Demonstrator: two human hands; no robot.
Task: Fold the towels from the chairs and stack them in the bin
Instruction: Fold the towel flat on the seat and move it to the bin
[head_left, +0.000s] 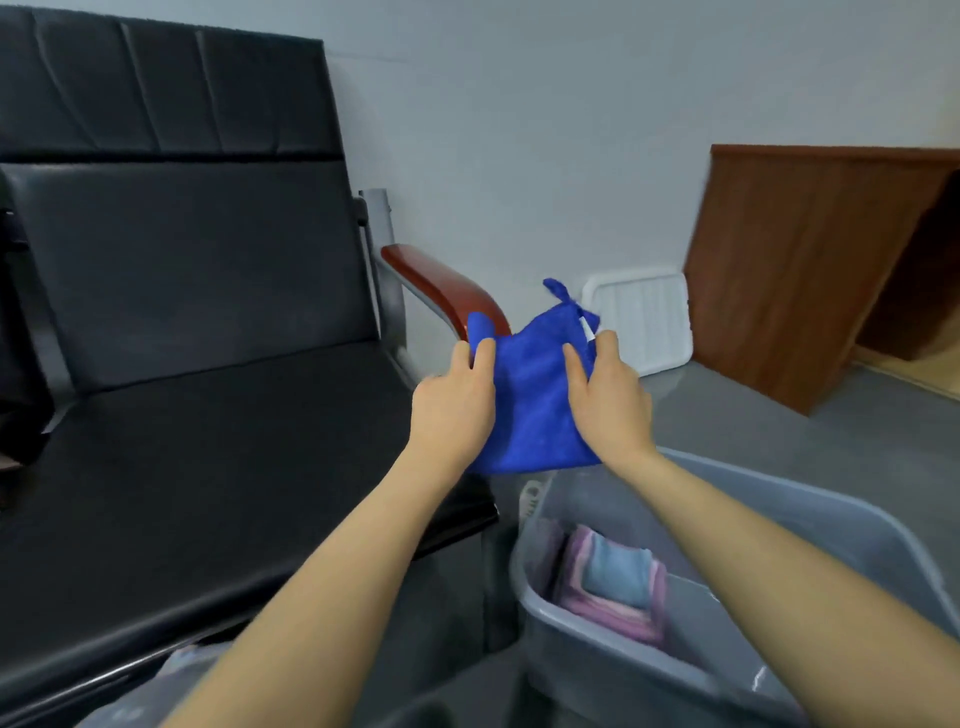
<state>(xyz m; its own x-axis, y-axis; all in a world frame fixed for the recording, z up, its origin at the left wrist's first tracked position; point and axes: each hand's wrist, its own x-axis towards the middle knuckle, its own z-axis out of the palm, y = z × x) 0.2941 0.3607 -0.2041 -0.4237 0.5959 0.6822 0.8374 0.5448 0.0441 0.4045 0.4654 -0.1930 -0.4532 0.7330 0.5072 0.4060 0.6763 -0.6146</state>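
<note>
1 blue towel (535, 400) mid-frame, long axis vertical; L hand (457, 400) + R hand (610, 400) pinch top corners. 1 grey bin (852, 525) lower right, folded towels (613, 587) inside.

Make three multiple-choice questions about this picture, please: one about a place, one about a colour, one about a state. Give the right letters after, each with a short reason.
1. Where is the grey plastic bin?
A. On the black padded chair seat
B. On the floor, right of the chair
C. On the brown wooden cabinet

2. What colour is the small terry towel held in the hands?
A. Bright blue
B. Pink
C. White

3. How is that towel held?
A. By the left hand alone
B. It lies loose on the seat
C. By both hands, in the air

Answers:
1. B: the bin stands low beside the black padded chair, on its right.
2. A: the held towel is bright blue; the pink and light blue folded towels lie in the bin.
3. C: the left hand and right hand each grip an upper edge, and it hangs clear of the seat.
</note>
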